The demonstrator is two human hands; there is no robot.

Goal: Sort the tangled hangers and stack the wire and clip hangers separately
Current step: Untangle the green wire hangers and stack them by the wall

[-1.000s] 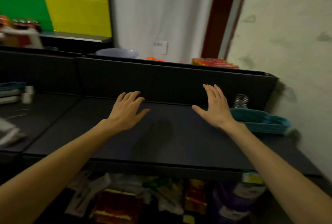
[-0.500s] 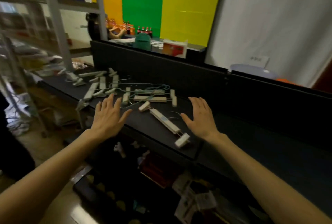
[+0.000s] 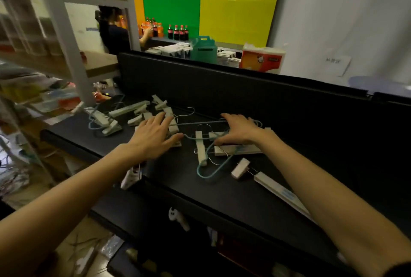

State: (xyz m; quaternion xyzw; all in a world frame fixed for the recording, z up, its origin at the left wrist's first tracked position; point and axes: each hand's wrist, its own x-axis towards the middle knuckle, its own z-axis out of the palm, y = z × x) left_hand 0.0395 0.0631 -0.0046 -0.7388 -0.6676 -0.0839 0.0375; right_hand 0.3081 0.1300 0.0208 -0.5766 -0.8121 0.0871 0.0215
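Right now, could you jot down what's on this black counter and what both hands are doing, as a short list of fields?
surface: black counter with a raised back panel
pile: tangled hangers, spread from the far left to the near right
wire hangers: teal wire hanger looped through the white ones
clip hangers: white clip hanger under the right hand; another by the right forearm
left hand: flat, fingers spread over white clips
right hand: fingers extended over the tangle, gripping nothing
sorted stacks: none visible yet

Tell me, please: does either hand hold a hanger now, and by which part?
Nothing is held. Left hand and right hand lie flat, fingers straight, over the tangled hangers.
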